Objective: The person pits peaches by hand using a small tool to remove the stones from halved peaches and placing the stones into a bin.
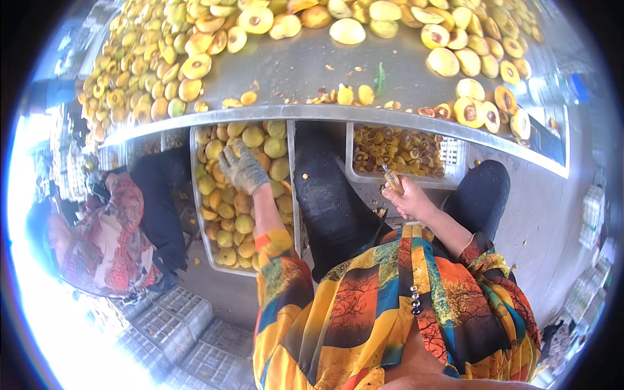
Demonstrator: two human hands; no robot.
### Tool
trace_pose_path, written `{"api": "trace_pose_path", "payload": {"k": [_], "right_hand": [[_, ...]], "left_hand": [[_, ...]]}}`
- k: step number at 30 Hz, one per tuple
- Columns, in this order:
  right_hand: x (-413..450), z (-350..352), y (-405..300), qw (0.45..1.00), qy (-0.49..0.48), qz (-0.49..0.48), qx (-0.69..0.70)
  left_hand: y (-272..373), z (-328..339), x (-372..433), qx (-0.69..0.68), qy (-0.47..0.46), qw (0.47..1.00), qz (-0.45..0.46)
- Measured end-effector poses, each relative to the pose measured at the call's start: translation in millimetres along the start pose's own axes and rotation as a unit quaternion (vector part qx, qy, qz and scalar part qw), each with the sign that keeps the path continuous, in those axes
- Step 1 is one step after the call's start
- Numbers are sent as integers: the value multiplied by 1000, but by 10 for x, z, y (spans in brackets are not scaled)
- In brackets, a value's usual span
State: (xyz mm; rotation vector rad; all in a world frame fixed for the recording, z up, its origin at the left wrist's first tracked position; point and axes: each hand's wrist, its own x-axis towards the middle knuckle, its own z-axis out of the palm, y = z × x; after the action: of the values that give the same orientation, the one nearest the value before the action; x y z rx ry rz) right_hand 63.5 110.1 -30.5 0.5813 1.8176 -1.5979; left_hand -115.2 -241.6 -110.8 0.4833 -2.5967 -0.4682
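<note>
My left hand (pixel 242 167), in a grey-green knit glove, reaches over a white crate (pixel 199 234) of whole yellow-green stone fruits (pixel 244 224), its fingers touching some near the far end. Whether it grips one is hidden beneath the palm. My bare right hand (pixel 408 196) is closed on a small knife (pixel 394 180) with a yellowish handle and a short metal tip. Just past it stands a white plastic crate (pixel 402 181) with fruit scraps and brown pits (pixel 397 148). On the metal table (pixel 302 68) lie many halved fruits (pixel 442 62), some with pits in them.
The table's raised metal edge (pixel 331 113) runs across above both crates. A green leaf (pixel 380 78) and scraps lie on the table. At the left sits another person (pixel 112 239) in a patterned top. Stacked grey plastic crates (pixel 170 321) stand at the lower left.
</note>
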Motion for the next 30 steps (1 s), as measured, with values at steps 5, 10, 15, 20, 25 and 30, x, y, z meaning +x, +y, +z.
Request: {"api": "trace_pose_path", "payload": {"k": [5,10,15,20,25,30], "right_hand": [[-36,-134,177,988,103,16,-111],[-203,-176,39,994,28,-67,-83],[-317,-377,128,987,86,-128,-45],[-475,-396,78,986,91,-137,-16],[-502,-331,-141,921,230,-275,-151],[-551,-352,-489,875,253,-371,-184]], "left_hand": [[1948,-723,260,-216,46,918,328],[3029,60,579,-24,-193,926,323],[3529,304,428,30,-264,918,293],[3170,515,519,-113,-188,894,392],[2975,-709,-112,-620,-560,493,-245],[2905,-1184,-834,-682,-449,493,-301]]}}
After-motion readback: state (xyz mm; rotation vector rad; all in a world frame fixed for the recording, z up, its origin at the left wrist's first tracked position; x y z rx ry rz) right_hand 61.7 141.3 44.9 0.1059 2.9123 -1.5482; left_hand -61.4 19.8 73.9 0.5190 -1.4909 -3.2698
